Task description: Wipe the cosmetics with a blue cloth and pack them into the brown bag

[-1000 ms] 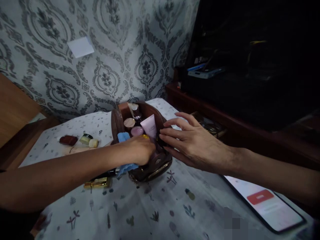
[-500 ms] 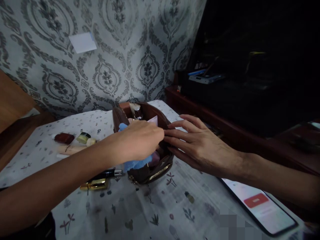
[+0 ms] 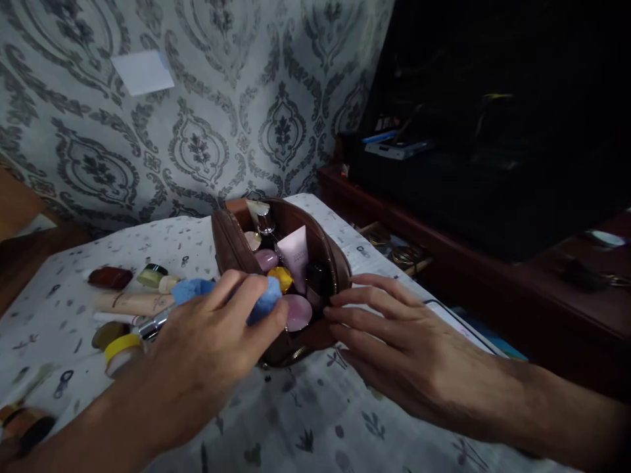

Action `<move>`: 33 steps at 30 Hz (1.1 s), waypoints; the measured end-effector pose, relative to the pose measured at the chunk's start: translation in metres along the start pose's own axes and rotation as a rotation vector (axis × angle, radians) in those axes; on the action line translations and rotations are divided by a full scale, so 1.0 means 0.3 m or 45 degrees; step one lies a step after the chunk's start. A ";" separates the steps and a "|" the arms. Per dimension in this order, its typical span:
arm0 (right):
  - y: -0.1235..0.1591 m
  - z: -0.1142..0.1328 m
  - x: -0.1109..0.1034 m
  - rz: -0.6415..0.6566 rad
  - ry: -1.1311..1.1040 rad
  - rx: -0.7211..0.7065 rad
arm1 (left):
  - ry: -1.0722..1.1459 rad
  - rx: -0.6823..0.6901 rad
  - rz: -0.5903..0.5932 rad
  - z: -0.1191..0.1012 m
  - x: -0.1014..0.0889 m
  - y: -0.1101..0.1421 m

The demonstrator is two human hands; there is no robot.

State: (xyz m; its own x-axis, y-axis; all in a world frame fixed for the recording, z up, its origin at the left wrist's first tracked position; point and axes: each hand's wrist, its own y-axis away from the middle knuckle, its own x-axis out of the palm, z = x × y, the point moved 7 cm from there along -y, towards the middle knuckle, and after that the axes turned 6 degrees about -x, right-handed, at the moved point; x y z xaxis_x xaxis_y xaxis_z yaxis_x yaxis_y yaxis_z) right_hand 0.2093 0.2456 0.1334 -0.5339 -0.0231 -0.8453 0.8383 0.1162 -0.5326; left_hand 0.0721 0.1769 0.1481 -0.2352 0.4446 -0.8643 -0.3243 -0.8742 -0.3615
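Note:
A brown zip pouch [image 3: 231,242] stands unzipped on the patterned cloth. My left hand [image 3: 210,335] is closed on a crumpled blue cloth [image 3: 267,301] at the pouch's near left rim. With fingers spread, my right hand [image 3: 399,335] rests against the pouch's right side. Inside the pouch are a pale pink tube [image 3: 294,257], a silver-capped bottle [image 3: 265,221], a round pink container [image 3: 297,313], a purple-pink item [image 3: 267,260], a yellow item [image 3: 282,278] and a dark bottle [image 3: 318,279].
Left of the pouch lie a dark red bottle [image 3: 109,278], a small green jar [image 3: 152,274], a beige tube [image 3: 133,303] and a yellow-lidded jar [image 3: 122,351]. A phone [image 3: 461,325] lies partly behind my right hand. Beyond is a part-open drawer [image 3: 404,253].
My left hand has drawn back from over the pouch with the blue cloth, uncovering the contents. My right hand stays at the pouch's right side. The view has shifted slightly.

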 end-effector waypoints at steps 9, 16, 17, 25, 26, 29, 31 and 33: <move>0.004 0.000 -0.004 0.041 -0.084 -0.002 | -0.042 0.024 0.234 -0.005 0.000 -0.013; -0.104 -0.067 -0.015 0.059 0.084 -0.067 | -0.094 -0.035 0.273 0.009 -0.003 -0.009; -0.125 -0.077 -0.007 0.081 0.124 -0.086 | -0.108 -0.051 0.263 0.009 -0.003 -0.008; -0.220 -0.121 0.030 0.181 0.209 -0.110 | -0.141 -0.143 0.232 0.029 -0.001 0.008; -0.219 -0.116 0.022 0.159 0.184 -0.093 | -0.137 -0.148 0.241 0.033 -0.003 0.009; -0.197 -0.074 -0.014 0.050 0.085 -0.055 | -0.084 -0.171 0.267 0.037 -0.011 0.006; -0.168 -0.026 -0.039 -0.075 -0.010 -0.042 | -0.060 -0.213 0.249 0.039 -0.017 0.002; -0.130 0.031 -0.053 -0.215 -0.121 -0.026 | -0.056 -0.258 0.199 0.042 -0.023 0.001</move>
State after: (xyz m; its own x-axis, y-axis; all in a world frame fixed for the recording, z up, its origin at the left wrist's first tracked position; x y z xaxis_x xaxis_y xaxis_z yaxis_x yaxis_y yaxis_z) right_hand 0.1861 0.2320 0.1673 -0.6529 -0.1372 -0.7449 0.7350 0.1229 -0.6669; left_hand 0.0621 0.1760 0.1584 -0.3094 0.3052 -0.9006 -0.0914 -0.9522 -0.2913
